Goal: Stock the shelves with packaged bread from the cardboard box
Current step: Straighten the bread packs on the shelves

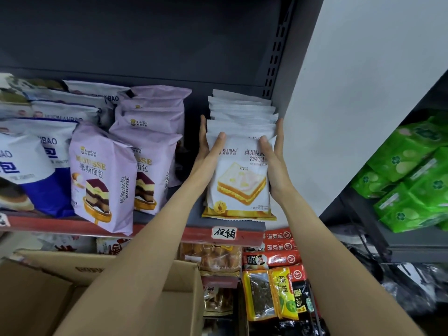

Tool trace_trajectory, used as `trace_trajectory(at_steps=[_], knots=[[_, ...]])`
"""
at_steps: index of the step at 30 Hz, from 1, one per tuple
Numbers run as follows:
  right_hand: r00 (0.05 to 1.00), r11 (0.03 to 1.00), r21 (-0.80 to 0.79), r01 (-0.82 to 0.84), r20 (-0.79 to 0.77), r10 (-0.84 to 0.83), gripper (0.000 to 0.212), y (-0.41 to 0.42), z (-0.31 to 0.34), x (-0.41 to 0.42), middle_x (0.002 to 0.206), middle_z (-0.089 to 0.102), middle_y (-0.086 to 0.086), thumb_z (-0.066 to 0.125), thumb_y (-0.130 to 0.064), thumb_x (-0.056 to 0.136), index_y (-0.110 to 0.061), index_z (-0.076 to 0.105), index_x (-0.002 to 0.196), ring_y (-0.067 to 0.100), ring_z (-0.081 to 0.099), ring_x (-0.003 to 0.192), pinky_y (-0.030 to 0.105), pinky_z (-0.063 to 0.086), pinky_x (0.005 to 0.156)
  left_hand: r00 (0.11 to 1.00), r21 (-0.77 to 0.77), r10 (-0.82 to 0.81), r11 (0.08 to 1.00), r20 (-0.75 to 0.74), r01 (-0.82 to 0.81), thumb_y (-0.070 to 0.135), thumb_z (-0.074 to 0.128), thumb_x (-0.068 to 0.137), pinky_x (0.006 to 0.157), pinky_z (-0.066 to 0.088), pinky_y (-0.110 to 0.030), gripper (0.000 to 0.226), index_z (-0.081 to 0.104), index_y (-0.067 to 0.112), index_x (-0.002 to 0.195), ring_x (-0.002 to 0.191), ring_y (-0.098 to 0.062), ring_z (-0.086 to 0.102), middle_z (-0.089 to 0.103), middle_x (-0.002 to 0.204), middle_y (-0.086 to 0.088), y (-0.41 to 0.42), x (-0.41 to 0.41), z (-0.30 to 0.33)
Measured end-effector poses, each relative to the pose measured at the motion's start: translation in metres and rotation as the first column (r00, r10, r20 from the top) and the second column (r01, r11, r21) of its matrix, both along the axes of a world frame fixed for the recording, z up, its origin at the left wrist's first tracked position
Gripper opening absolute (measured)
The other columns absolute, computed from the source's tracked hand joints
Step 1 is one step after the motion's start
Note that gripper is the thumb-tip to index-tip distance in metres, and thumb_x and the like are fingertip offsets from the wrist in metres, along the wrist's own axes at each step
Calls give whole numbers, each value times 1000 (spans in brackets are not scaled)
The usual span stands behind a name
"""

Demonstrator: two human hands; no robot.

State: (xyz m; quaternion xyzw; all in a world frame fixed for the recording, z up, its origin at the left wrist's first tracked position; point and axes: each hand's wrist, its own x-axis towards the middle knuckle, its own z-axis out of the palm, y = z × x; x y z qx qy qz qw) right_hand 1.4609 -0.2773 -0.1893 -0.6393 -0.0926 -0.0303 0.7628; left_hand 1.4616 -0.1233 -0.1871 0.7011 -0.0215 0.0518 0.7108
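- My left hand (206,151) lies flat against the left edge of the sandwich packs (238,170), fingers (203,132) straight and pointing into the shelf, thumb laid over the front pack's top left corner.
- My right hand (275,161) mirrors it on the right edge, fingers straight, thumb on the front face near the top right corner.
- So neither hand is curled round anything; the two open palms press the row between them.
- The packs stand upright in a row that runs front to back on the shelf (194,214), the front pack facing me with its bottom seam at the shelf's front lip.
- The relation that counts, I judge: the row's long axis runs straight away from me, along my fingers, and it sits squarely between my hands, neither hand nearer.
- Any squaring or push would go along that line, back towards the rear panel.
- Just right of the row is the shelf's end upright, so there is little room on that side; to the left a dark gap parts the row from the purple mousse bags (104,175).
- Beyond those lie white and blue bags (31,166).
- The box (135,299) stands open below my forearms, under the shelf's red price strip (225,235); I cannot tell what is left in it.
- Green packs (412,175) lie on another rack far right.
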Motion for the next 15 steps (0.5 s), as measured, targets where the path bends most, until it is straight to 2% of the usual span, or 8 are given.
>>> trace_trajectory(at_steps=[2,4,8,10,11,13,14,15], knots=[[1000,1000,-18,-13,6,13,73,-2,-1,1,154,28,-9,54,-41,90,-51,7,145,15,47,130,47,41,106,1000,-16,-2,1000,-11,2,59,44,86,104,37,-26,76,-1,50,146,105,13,46,36,120,39,-1,1,-2],[1000,1000,-1,-6,10,6,70,-3,-3,1,153,30,-9,53,-41,91,-52,9,144,15,47,130,47,41,107,1000,-32,-3,999,-14,3,55,43,93,100,38,-25,70,-1,48,147,101,13,47,38,123,34,-5,0,-3],[1000,1000,7,12,16,-12,68,-3,-5,-2,153,30,-8,58,-50,86,-60,15,138,16,46,131,49,39,107,1000,-76,-5,997,-26,3,60,49,86,100,42,-26,77,1,50,146,104,10,50,41,125,31,-8,-2,-7],[1000,1000,-17,20,16,-20,68,-2,-3,-5,154,28,-8,60,-55,83,-63,17,135,15,44,133,47,40,107,999,-75,6,997,-38,-9,59,45,88,97,41,-22,75,0,47,147,106,9,50,39,132,26,-7,-5,-3],[999,999,-26,38,21,-37,69,-3,-2,-6,155,25,-8,59,-54,84,-60,15,138,12,41,134,41,43,105,999,-69,18,997,-47,-21,58,42,91,97,38,-21,73,0,44,149,110,7,49,37,139,22,-6,-9,0],[994,992,-74,106,44,-103,72,-6,1,-13,158,17,-5,52,-45,90,-45,8,146,2,31,136,15,44,97,997,-38,47,998,-57,-49,59,37,93,102,26,-21,72,0,39,150,128,-1,37,28,151,13,-4,-17,7],[989,983,-114,140,61,-134,72,-8,3,-20,158,15,-4,50,-43,92,-39,6,149,0,25,137,5,39,93,996,-14,57,998,-70,-59,59,36,93,103,21,-22,71,1,37,151,133,-4,30,24,154,11,-3,-24,11],[982,969,-170,178,95,-164,71,-11,5,-28,158,15,-6,50,-43,92,-36,8,150,0,20,140,0,33,94,994,4,64,998,-84,-64,57,35,95,104,18,-23,69,3,35,151,138,-6,24,22,156,11,-2,-32,14]])
